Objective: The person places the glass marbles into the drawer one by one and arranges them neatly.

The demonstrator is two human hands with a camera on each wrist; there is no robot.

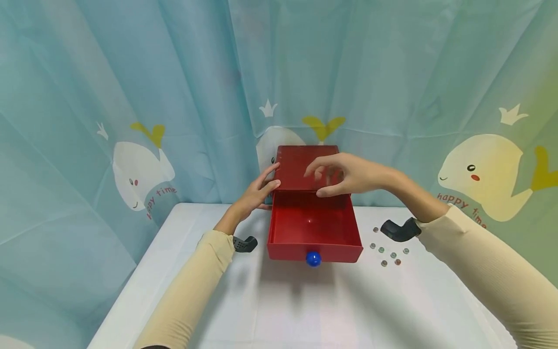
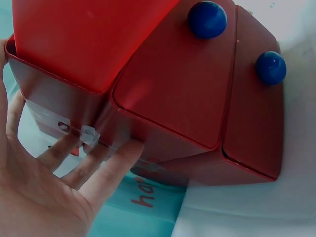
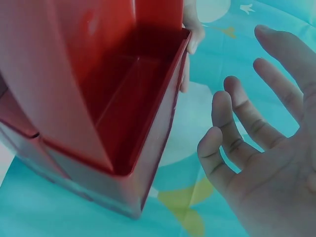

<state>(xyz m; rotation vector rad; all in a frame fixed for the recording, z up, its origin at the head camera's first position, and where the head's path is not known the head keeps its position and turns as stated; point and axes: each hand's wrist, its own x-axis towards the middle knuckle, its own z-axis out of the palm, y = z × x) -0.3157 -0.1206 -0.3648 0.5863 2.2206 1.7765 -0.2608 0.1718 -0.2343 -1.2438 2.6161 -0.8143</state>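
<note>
A red drawer cabinet (image 1: 301,167) stands at the back of the table, its top drawer (image 1: 315,252) pulled far out towards me. A blue round knob (image 1: 313,259) is on the drawer's front. In the left wrist view, two lower drawers with blue knobs (image 2: 207,19) are closed. My left hand (image 1: 254,195) rests against the cabinet's left side with its fingers spread. Over the cabinet's top hovers my right hand (image 1: 350,173), fingers loosely bent and nothing in them. In the right wrist view it is apart from the cabinet wall.
Several small round pieces (image 1: 394,255) lie on the white table (image 1: 296,315) to the right of the drawer. Behind the cabinet hangs a blue curtain (image 1: 209,121) printed with whales. A black wrist mount (image 1: 398,230) juts out under my right wrist.
</note>
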